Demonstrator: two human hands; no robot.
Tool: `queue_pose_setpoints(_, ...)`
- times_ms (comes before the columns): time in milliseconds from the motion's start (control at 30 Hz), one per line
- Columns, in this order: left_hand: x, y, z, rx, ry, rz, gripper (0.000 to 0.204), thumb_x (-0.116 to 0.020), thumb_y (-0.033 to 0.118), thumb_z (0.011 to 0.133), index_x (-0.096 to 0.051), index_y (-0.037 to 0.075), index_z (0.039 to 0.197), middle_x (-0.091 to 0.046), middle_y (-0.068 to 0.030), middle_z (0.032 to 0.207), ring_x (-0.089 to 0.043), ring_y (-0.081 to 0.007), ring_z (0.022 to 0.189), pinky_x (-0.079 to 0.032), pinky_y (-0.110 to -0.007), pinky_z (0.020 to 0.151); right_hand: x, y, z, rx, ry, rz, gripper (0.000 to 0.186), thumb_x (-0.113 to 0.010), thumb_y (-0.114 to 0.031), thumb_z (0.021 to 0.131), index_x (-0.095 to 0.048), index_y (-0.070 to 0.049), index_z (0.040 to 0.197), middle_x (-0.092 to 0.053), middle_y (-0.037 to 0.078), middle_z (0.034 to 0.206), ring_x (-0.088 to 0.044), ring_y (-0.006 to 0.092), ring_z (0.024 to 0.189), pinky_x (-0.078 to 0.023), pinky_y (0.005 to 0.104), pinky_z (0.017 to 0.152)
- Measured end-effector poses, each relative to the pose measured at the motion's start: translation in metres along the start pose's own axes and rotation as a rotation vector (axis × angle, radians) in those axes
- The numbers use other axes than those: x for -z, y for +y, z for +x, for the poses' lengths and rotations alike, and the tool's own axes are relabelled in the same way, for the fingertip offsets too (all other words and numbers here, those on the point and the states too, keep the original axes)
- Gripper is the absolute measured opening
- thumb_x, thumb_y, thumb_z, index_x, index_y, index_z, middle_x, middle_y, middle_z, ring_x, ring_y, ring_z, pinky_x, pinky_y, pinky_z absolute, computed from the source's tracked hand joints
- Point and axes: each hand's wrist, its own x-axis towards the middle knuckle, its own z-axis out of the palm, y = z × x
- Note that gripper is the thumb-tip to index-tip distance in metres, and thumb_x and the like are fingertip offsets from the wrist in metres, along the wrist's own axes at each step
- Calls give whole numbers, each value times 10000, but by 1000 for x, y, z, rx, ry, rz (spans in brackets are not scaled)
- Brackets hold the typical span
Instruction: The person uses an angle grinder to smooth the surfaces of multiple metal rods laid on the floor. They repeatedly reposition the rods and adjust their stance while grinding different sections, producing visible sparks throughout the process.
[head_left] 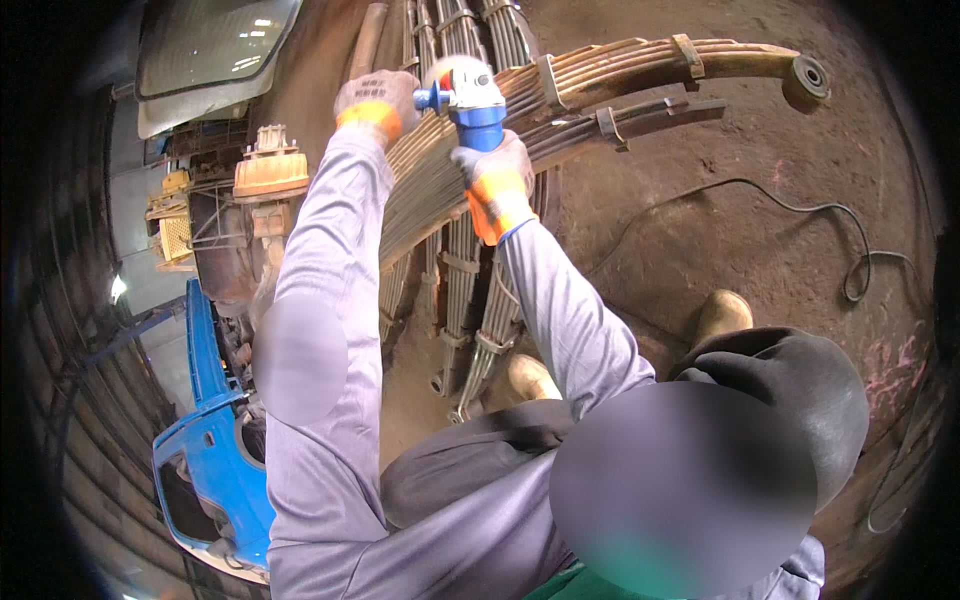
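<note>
Both my gloved hands are closed on a blue and silver angle grinder (478, 118). My left hand (378, 102) wraps round its blue side handle, and my right hand (500, 178) grips the body behind the head. The gloves are grey with orange cuffs. Under the tool lies a long stack of steel leaf springs (650, 65), bound by clamps and ending in a round eye at the right. The grinder's disc is blurred at the far side of its head; whether it touches the steel I cannot tell.
More leaf spring packs (462, 290) lie beneath the stack, running toward my boots. A black cable (800, 205) winds over the dirt floor (690, 240) at right. An orange-brown hub (270, 178), a blue vehicle cab part (225, 470) and a windscreen (205, 55) are at left.
</note>
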Motion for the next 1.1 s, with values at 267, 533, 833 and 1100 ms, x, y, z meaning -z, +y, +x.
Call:
queue_pose_setpoints(267,24,25,1,-167,151,163,207,-673,195,863,-769,200,1046,-768,-120,1060,-747,-320,993,-593,-439,856,-5,-10,-16,-114,87,396,407,-813,-135,680,-652,-50,1044,-716,108,870,-694,223,785,-559,384,750)
queue_pose_setpoints(533,4,16,5,-272,297,316,132,-697,244,819,-727,205,941,-762,-108,867,-758,-346,858,-589,-481,749,-60,24,-13,-193,30,956,690,-784,96,646,-589,-63,1289,-686,57,1067,-668,189,898,-543,345,751)
queue_pose_setpoints(833,10,28,5,-313,406,432,121,-650,239,878,-750,195,931,-766,-111,835,-771,-300,810,-598,-453,697,-59,36,0,-137,16,797,475,-851,26,692,-625,-70,1099,-670,66,918,-679,224,713,-570,387,602)
queue_pose_setpoints(1100,21,42,7,-338,459,436,140,-640,209,870,-765,153,840,-760,-102,778,-777,-278,790,-600,-438,670,-50,30,9,-123,11,818,471,-871,-5,684,-644,-62,1093,-679,59,935,-676,212,711,-571,383,618)
